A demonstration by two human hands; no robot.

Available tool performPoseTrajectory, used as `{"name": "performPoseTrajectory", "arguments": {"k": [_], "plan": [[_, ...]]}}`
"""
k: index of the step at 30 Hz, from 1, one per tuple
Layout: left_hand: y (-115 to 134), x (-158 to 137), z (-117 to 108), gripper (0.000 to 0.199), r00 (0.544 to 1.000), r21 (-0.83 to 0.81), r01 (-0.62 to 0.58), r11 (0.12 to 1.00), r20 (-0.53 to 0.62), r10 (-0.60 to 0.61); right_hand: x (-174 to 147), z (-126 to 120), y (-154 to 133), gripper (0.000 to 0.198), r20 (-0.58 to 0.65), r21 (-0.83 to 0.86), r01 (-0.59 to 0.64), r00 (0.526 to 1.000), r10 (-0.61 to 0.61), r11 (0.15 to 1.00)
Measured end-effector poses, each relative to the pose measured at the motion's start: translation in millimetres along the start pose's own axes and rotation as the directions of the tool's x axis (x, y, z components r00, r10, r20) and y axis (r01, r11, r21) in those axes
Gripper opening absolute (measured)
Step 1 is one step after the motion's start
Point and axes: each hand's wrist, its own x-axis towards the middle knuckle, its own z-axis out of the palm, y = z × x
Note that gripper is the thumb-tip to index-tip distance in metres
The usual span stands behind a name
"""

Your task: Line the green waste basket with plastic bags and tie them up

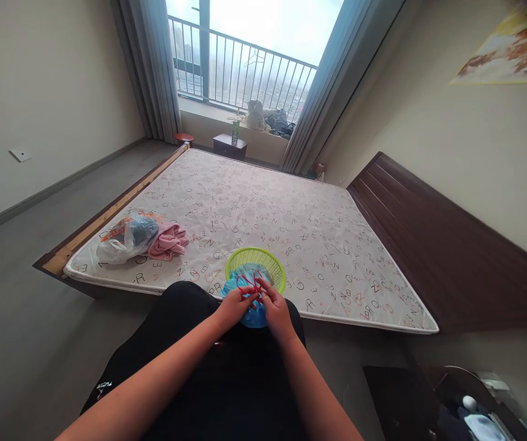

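Observation:
My left hand (236,307) and my right hand (276,309) meet in front of my lap, with their fingertips pinched on a thin red string (246,280). Loops of the string stand up above the fingers. Below and behind the hands is a crumpled blue plastic bag (253,318), partly hidden by them. It spreads into a lime-green mesh basket (268,256) at the near edge of the mattress (263,205). I cannot tell whether the string is fastened to the bag.
On the mattress to the left lie a clear plastic bag (128,239) and a pink cloth (169,241). A dark headboard (420,245) stands on the right. Beyond the bed is a small dark table (223,146) with a green glass (235,131). Dark furniture (387,398) sits at the lower right.

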Motion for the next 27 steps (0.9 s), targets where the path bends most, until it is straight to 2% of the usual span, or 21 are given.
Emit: {"name": "performPoseTrajectory", "arguments": {"k": [4, 7, 10, 13, 15, 17, 21, 27], "plan": [[-8.8, -1.5, 1.0, 0.043, 0.996, -0.018, -0.035, 0.999, 0.085, 0.037, -2.2, 1.9, 0.9, 0.047, 0.044, -0.091, 0.059, 0.998, -0.055, 0.994], [-11.7, -3.5, 1.5, 0.04, 0.994, -0.025, -0.06, 0.998, 0.086, 0.062, -3.9, 2.6, 2.7, 0.048, 0.064, -0.082, 0.059, 0.996, -0.054, 0.995], [-13.5, -2.7, 0.9, 0.035, 0.999, -0.025, -0.043, 0.999, 0.021, 0.044, -4.7, 3.7, 6.5, 0.056, 0.089, -0.036, 0.021, 0.996, -0.018, 0.999], [-16.1, 1.5, -2.1, 0.035, 0.994, -0.048, -0.007, 0.999, -0.107, 0.001, -4.3, 7.6, 14.0, 0.073, 0.088, -0.007, -0.024, 0.996, 0.024, 1.0], [-17.1, 4.0, -5.0, 0.041, 0.979, -0.086, 0.017, 0.996, -0.202, -0.034, -3.5, 11.1, 19.9, 0.078, 0.084, -0.022, -0.055, 0.995, 0.057, 0.998], [-16.7, 4.8, -7.8, 0.051, 0.962, -0.106, 0.02, 0.994, -0.268, -0.048, -2.4, 13.7, 24.2, 0.072, 0.098, -0.044, -0.079, 0.992, 0.083, 0.996], [-13.0, 3.4, -10.9, 0.072, 0.959, -0.161, -0.008, 0.987, -0.28, -0.038, 0.0, 13.6, 24.3, 0.048, 0.108, -0.09, -0.063, 0.992, 0.072, 0.994], [-8.3, 8.2, -16.2, 0.093, 0.938, -0.27, 0.025, 0.963, -0.328, -0.116, -1.8, 9.2, 18.2, 0.045, 0.101, -0.205, -0.137, 0.982, 0.161, 0.969]]}}
